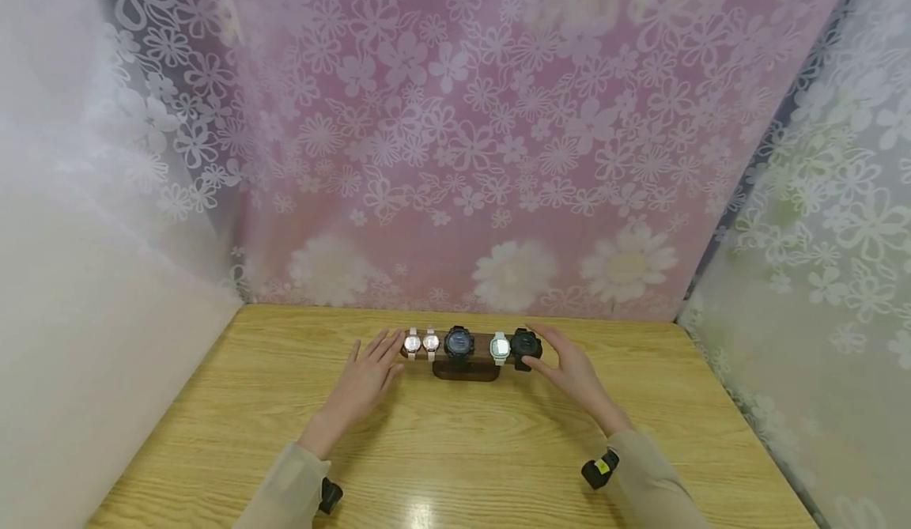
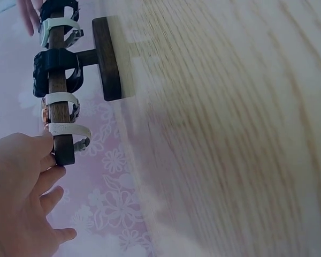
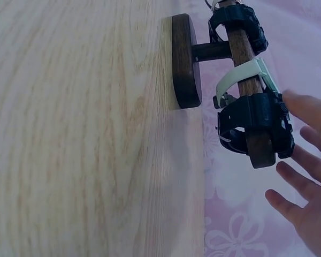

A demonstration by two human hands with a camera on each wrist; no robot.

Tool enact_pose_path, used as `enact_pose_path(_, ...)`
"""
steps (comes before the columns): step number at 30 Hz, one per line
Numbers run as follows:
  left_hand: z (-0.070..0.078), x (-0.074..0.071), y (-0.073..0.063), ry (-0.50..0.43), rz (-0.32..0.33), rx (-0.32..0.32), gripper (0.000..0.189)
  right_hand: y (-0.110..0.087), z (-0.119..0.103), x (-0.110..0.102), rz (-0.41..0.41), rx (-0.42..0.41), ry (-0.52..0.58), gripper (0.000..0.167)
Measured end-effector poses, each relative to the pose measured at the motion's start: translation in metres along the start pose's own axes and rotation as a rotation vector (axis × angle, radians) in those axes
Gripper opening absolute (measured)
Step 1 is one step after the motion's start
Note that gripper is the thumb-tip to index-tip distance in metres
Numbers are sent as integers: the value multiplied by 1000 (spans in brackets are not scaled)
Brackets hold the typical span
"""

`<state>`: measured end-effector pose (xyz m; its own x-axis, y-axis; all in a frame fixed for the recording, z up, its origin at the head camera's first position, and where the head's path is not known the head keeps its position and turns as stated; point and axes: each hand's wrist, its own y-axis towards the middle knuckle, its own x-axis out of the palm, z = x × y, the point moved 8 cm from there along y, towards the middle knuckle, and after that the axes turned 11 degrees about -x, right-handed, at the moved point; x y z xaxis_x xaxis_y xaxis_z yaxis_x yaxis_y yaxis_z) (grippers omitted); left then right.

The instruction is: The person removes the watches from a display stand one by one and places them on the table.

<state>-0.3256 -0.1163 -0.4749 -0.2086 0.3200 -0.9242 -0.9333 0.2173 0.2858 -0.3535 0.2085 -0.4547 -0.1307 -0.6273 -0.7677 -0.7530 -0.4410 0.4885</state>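
A dark wooden watch stand holds several watches on its crossbar. My left hand is at the bar's left end, its fingertips touching the wood beside a white-strapped watch. A second white-strapped watch sits next to it, then a large black watch in the middle. Towards the right are a pale green watch and another black watch. My right hand is spread around this end watch, thumb in front and forefinger behind. In the right wrist view its other fingers extend loosely past the bar.
The stand's base is on a wood-grain table, near its back edge. A pink flowered curtain hangs behind, with pale sheets at both sides. Black wrist cameras are worn at the sleeves.
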Motion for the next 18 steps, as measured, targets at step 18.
enact_pose_path(18,3,-3,1,-10,8,-1,56,7,14,15,10,-36,132,71)
